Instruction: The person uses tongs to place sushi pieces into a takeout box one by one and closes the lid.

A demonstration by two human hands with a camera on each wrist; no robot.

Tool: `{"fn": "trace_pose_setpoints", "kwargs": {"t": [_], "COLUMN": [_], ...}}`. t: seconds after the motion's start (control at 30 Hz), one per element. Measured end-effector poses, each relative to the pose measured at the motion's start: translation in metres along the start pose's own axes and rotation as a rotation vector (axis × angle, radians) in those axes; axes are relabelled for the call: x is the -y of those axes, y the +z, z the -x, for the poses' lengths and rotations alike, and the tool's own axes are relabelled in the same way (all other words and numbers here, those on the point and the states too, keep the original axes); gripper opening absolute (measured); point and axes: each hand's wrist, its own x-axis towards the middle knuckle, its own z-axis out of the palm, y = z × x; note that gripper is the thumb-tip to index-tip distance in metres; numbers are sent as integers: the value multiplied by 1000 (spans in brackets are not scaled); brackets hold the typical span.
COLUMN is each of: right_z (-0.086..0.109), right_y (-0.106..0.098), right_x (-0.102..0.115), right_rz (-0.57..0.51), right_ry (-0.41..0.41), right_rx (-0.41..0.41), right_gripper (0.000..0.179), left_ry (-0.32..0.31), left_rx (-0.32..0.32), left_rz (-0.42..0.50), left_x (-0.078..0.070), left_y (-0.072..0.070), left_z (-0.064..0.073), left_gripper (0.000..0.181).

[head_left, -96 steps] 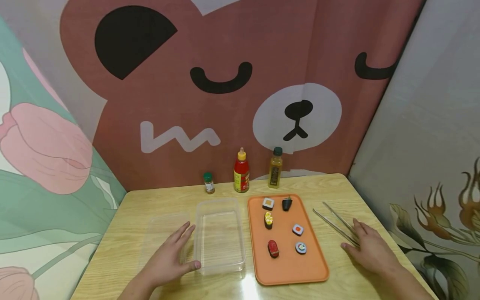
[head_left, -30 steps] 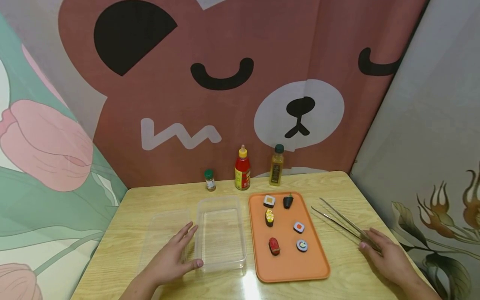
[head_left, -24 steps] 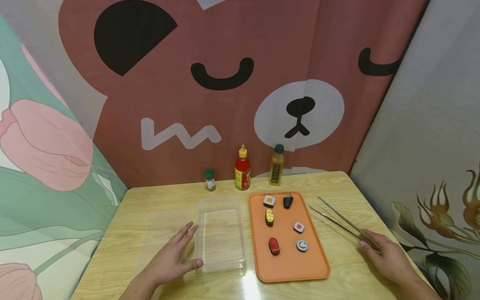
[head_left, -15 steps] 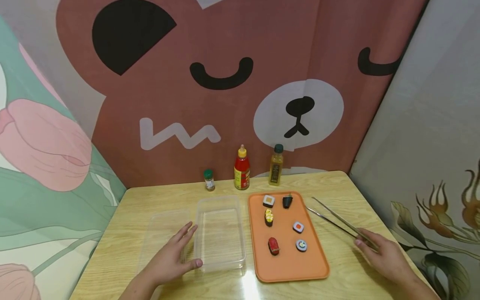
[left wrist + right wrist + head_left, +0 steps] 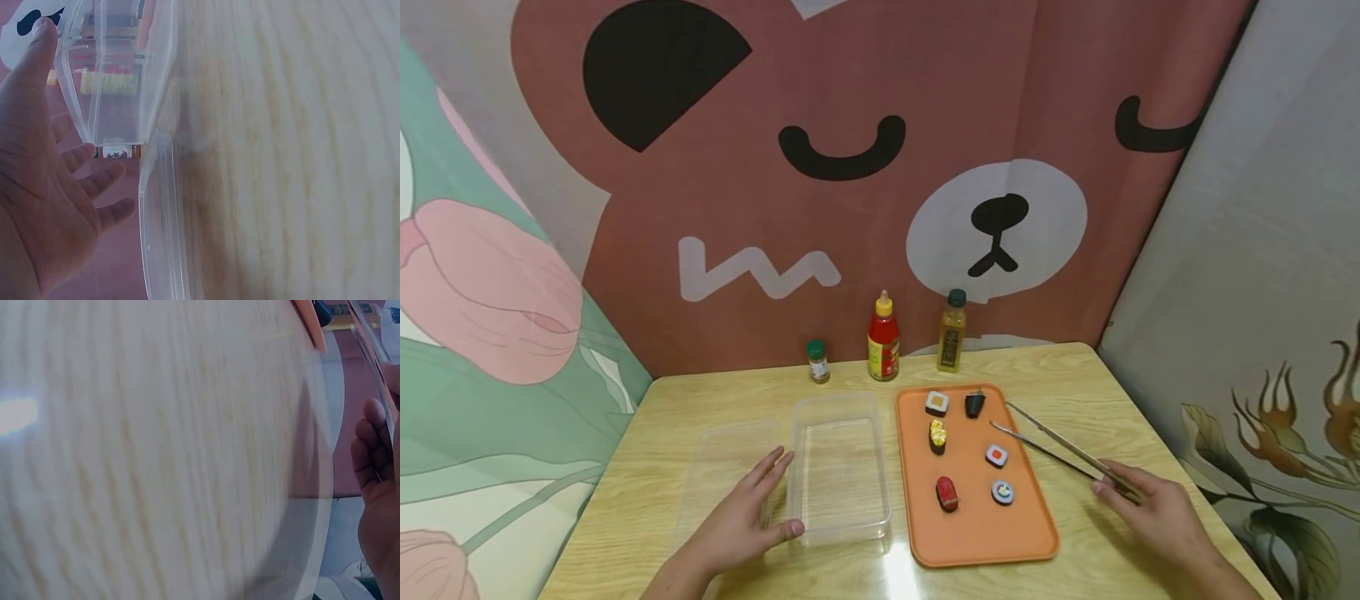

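Observation:
In the head view my right hand grips metal tongs, whose spread tips reach over the right rim of an orange tray. Several sushi pieces lie on that tray: a red-topped one, a yellow-topped one, a round roll, a red-centred roll, a yellow-centred roll and a black cone. My left hand has its fingers spread beside a clear plastic container, over a clear lid. The left wrist view shows this hand's fingers holding nothing.
Along the back of the wooden table stand a small green-capped spice jar, a red sauce bottle with a yellow cap, and a dark-capped oil bottle. A bear-patterned cloth hangs behind.
My right hand has taken up the tongs from the table and moved them left, so their tips now overlap the tray's right side. The left hand stays in place.

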Motion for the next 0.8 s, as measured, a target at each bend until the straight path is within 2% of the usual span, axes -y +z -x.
{"fn": "trace_pose_setpoints", "kwargs": {"t": [0.23,0.43,0.8], "right_z": [1,3,9], "right_y": [6,8,0], "right_x": [3,5,2], "right_rz": [5,-16,-75], "right_ry": [-44,-44,49], "right_rx": [12,45,166], "right_gripper": [34,36,32], "left_ry": [-3,-3,-3], "left_rx": [2,-4,2], "left_rz": [6,7,12], "left_x": [0,1,-1], "left_y": [1,2,1], "left_z": [1,1,1], "left_gripper": [98,97,98]}}
